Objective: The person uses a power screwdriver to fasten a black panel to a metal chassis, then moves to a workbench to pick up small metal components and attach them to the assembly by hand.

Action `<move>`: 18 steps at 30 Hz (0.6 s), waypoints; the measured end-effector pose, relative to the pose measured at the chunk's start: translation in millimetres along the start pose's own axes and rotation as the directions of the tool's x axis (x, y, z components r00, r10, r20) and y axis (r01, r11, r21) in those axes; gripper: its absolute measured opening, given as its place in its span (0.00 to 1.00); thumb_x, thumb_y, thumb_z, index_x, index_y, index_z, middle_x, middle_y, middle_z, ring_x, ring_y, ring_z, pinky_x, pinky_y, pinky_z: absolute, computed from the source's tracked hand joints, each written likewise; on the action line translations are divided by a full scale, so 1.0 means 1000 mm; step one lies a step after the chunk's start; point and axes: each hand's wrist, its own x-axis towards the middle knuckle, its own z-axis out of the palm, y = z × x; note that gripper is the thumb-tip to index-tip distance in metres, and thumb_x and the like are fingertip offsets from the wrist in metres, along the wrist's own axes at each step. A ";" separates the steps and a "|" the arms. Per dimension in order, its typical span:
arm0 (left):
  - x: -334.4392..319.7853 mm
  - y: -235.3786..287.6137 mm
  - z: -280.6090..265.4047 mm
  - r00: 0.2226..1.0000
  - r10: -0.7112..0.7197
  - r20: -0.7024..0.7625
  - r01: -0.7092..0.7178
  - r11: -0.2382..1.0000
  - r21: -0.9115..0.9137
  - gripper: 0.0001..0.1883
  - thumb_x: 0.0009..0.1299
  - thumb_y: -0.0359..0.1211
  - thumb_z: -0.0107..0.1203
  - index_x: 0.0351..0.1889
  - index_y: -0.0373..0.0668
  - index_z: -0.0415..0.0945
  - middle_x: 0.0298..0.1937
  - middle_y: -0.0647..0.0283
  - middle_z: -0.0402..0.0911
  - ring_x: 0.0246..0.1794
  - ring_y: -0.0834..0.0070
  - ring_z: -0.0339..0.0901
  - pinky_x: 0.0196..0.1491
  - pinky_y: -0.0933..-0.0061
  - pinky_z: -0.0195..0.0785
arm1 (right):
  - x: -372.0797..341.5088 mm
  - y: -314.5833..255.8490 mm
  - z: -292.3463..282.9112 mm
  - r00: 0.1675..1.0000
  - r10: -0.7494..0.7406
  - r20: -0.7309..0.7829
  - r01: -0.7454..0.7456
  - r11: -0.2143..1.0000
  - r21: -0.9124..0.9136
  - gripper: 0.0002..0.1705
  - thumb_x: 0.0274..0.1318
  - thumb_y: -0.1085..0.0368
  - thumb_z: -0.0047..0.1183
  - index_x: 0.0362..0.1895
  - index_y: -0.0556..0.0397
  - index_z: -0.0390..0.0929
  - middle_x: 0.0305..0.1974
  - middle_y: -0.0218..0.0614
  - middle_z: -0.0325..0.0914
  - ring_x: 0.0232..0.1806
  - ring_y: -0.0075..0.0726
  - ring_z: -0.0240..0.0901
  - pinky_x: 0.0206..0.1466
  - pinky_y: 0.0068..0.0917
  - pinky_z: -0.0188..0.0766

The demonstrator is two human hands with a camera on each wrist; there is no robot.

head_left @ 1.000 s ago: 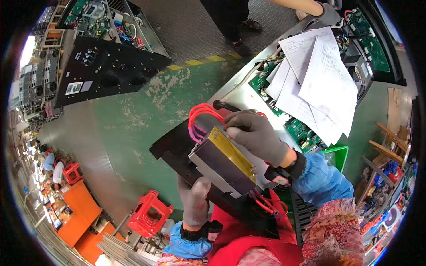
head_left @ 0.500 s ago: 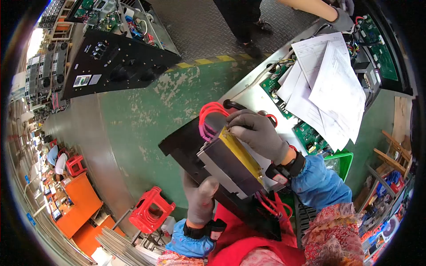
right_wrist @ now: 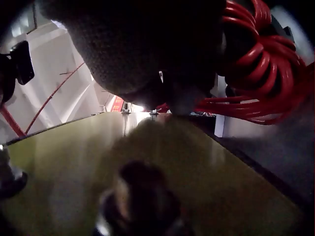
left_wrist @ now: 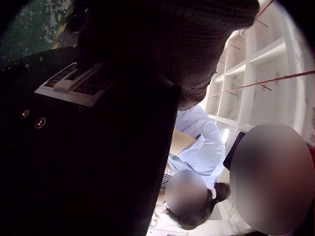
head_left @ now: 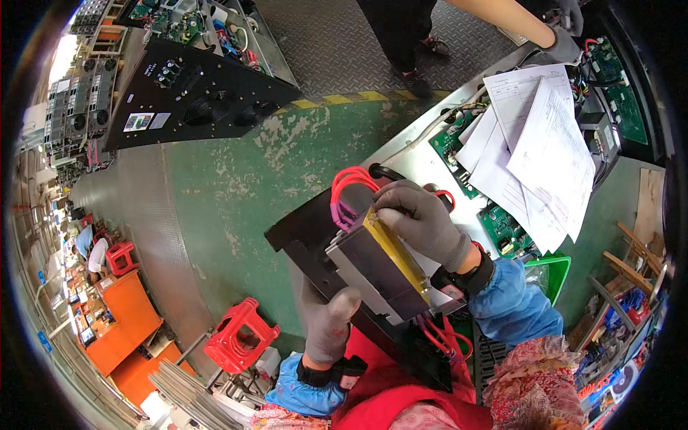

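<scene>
A block [head_left: 373, 269] with dark and silver sides and a yellow plate [head_left: 395, 252] on one face sits on a black metal panel [head_left: 295, 231]. My gloved left hand [head_left: 326, 326] grips the panel's edge, thumb on top and fingers underneath. From the left wrist, the panel shows a label [left_wrist: 88, 96] and screws. My gloved right hand [head_left: 424, 223] is at the plate's far end, thumb and fingers pinching by the bolts [right_wrist: 126, 109]; the fingers hide what they pinch. Looped red cables [head_left: 345, 185] with purple ends rise beside these fingers.
Paper sheets [head_left: 548, 154] lie over an opened chassis with green circuit boards [head_left: 505, 231]. A person's gloved hand [head_left: 562, 46] works at its far end. Another black panel [head_left: 193, 100] stands at the upper left. A red stool [head_left: 242, 335] and a green bin [head_left: 562, 276] are nearby.
The head view has shifted, so the scene sits further right. Both hands keep their places on the panel and at the plate's end, while the other person's arm has moved slightly.
</scene>
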 end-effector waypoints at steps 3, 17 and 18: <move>0.000 0.001 -0.001 1.000 -0.025 -0.009 0.025 0.999 -0.027 0.29 0.56 0.26 0.60 0.59 0.39 0.69 0.43 0.67 0.77 0.35 0.80 0.75 0.35 0.78 0.69 | -0.002 0.009 0.001 0.999 -0.029 -0.025 0.029 1.000 -0.010 0.10 0.60 0.65 0.56 0.42 0.57 0.80 0.43 0.43 0.78 0.50 0.45 0.76 0.56 0.35 0.72; 0.007 -0.025 -0.015 0.999 0.026 -0.040 -0.029 0.997 -0.068 0.02 0.67 0.31 0.48 0.35 0.46 0.71 0.27 0.73 0.66 0.27 0.80 0.68 0.34 0.74 0.68 | -0.001 0.008 0.004 0.991 -0.134 -0.028 0.130 0.985 -0.114 0.10 0.63 0.63 0.53 0.43 0.55 0.80 0.42 0.40 0.79 0.49 0.46 0.76 0.55 0.39 0.72; 0.009 -0.026 -0.022 1.000 -0.007 -0.012 0.007 0.999 -0.043 0.04 0.68 0.32 0.49 0.30 0.47 0.68 0.27 0.73 0.64 0.29 0.81 0.66 0.33 0.74 0.65 | -0.002 0.008 0.004 0.991 -0.132 -0.029 0.128 0.985 -0.116 0.10 0.63 0.63 0.53 0.43 0.55 0.80 0.42 0.41 0.79 0.50 0.47 0.76 0.55 0.39 0.72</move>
